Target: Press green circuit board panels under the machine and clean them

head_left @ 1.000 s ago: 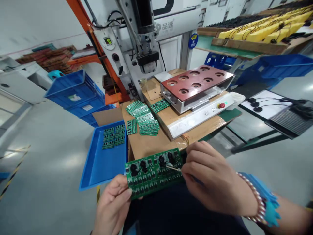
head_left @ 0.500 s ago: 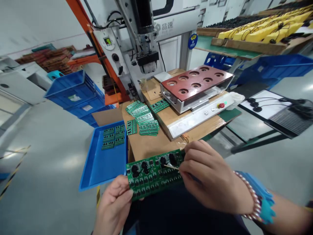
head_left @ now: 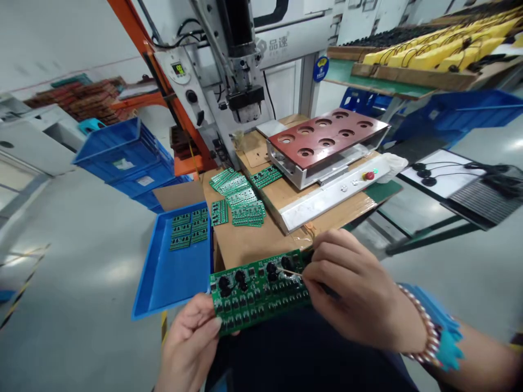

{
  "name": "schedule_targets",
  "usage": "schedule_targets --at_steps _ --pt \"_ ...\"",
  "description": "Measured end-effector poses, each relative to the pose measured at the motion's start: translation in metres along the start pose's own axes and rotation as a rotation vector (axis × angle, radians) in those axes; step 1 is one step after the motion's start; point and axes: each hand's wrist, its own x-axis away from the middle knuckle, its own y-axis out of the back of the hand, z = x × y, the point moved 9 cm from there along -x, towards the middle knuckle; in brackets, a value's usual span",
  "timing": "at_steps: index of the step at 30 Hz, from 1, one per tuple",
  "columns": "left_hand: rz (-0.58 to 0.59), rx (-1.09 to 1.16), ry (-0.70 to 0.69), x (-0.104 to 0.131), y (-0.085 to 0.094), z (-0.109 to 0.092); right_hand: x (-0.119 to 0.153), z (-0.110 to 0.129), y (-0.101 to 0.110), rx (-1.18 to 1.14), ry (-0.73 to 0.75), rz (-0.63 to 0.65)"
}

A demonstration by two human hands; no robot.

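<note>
My left hand [head_left: 194,337] grips the left end of a green circuit board [head_left: 249,299], thumb on top and fingers beneath. The board carries black round blobs along its upper half and rows of small dark components below. Over its right end is my right hand [head_left: 347,288], fingers pinched on a thin pale stick [head_left: 291,271] that looks like a toothpick. The stick's tip lies by the black blobs at the upper right of the board. My right fingers hide the board's right end.
Several green boards [head_left: 241,198] lie spread on the wooden bench [head_left: 237,247]. A blue tray [head_left: 163,283] with more boards is at the left. Behind stands a machine with a red-brown holed fixture [head_left: 329,136] and a white control bar [head_left: 327,196] with a red button.
My right hand has shifted slightly, and the stick's tip has moved a little up and right over the board. My left hand keeps its hold.
</note>
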Motion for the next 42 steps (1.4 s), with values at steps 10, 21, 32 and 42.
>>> schedule_targets --at_steps 10,21,32,42 --pt "0.078 -0.031 -0.007 -0.002 -0.005 -0.001 -0.003 0.004 0.003 -0.008 0.021 -0.033" --pt "0.039 -0.038 -0.008 -0.003 -0.005 -0.005 -0.003 0.007 -0.002 -0.036 0.028 0.023" --pt "0.002 -0.005 0.010 -0.004 -0.002 -0.003 -0.001 0.005 -0.002 -0.022 0.025 0.035" --pt "-0.037 0.002 0.019 -0.004 0.002 -0.002 0.001 0.006 -0.003 -0.033 0.017 0.058"
